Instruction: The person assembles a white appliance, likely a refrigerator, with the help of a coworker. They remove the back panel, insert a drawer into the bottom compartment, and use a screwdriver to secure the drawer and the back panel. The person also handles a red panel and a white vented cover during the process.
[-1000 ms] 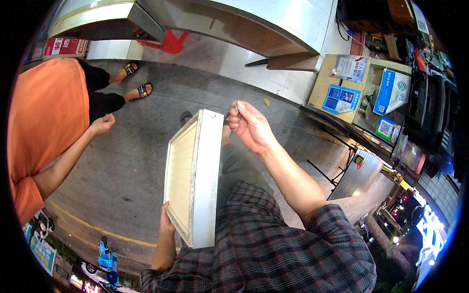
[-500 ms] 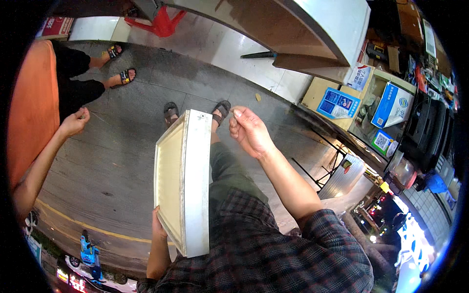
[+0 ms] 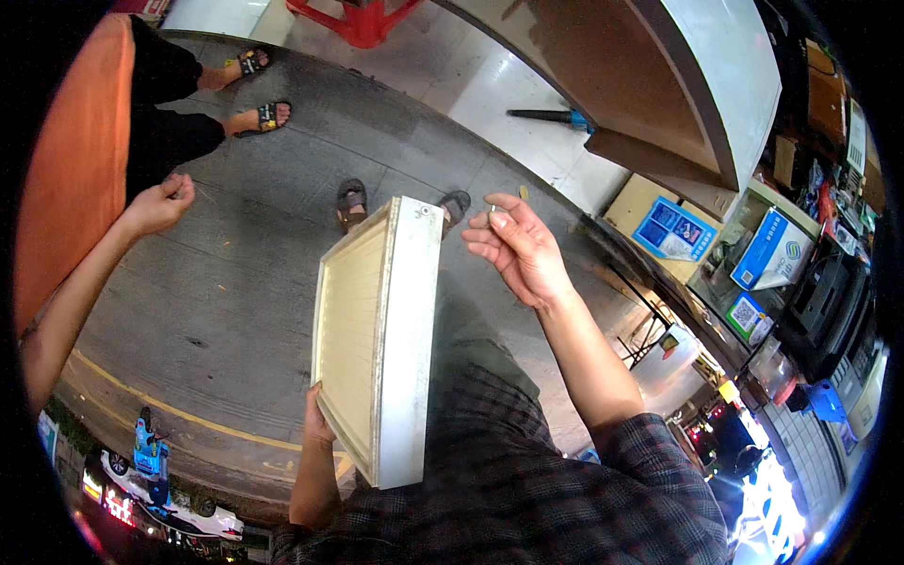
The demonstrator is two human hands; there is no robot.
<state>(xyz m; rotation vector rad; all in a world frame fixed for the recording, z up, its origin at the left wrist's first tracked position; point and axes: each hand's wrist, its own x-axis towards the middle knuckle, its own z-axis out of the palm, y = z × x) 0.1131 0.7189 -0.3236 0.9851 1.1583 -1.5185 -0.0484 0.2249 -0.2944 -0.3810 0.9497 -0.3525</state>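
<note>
A shallow white box-like frame with a cream face, perhaps a light box [image 3: 407, 348], stands tilted in front of my body. Its cream face is turned to the left, and a small round hole or screw shows near the top of its white side. My left hand [image 3: 320, 416] is closed on the lower left edge, fingers mostly hidden behind it. To the right of the frame's top end, apart from it, my right hand [image 3: 518, 247] pinches a small silvery piece [image 3: 492, 211] between thumb and forefinger. It is too small to name.
At left stands a person in an orange top [image 3: 80, 160], one hand [image 3: 162, 204] near my frame. A white counter [image 3: 744, 85] and a red stool [image 3: 363, 24] are ahead. On the right are cartons [image 3: 633, 200] and a cluttered stall. A scooter [image 3: 151, 452] and car lie behind left.
The frame and both my hands appear further right in the picture, as does the surrounding scene. My right hand's fingers have spread a little, and the small silvery piece now shows more clearly.
</note>
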